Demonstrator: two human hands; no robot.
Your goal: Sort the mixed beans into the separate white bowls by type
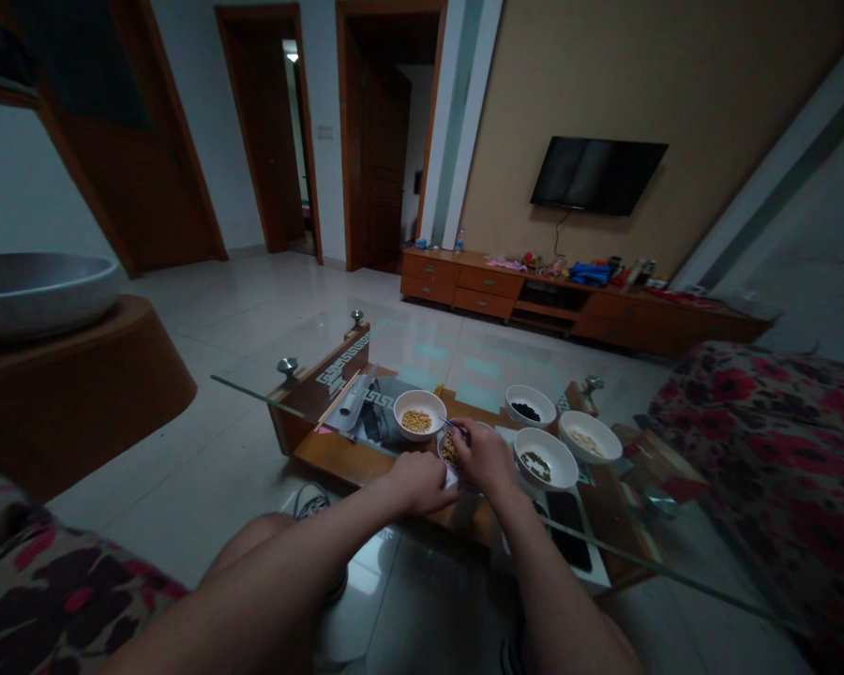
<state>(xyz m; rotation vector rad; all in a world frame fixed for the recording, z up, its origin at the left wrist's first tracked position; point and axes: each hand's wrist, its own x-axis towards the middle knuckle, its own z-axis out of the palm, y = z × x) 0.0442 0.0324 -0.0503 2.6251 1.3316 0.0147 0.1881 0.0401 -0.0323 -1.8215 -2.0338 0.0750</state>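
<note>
On a glass coffee table (422, 352) stand several small white bowls. My left hand (422, 481) is curled against the near side of a bowl of mixed beans (450, 452), which my hands mostly hide. My right hand (485, 457) is closed over that bowl and grips a thin utensil (452, 427) whose tip points toward the bowl of yellow beans (418, 413). To the right stand a bowl of dark beans (530, 406), a bowl of green beans (545, 458) and a bowl of pale beans (589, 437).
A dark phone (569, 530) lies on the lower wooden shelf (338, 459) under the glass, with magazines (369, 408) at the left. A floral sofa (766, 441) is on the right. A TV (596, 174) hangs above a long cabinet (569, 305) across the tiled floor.
</note>
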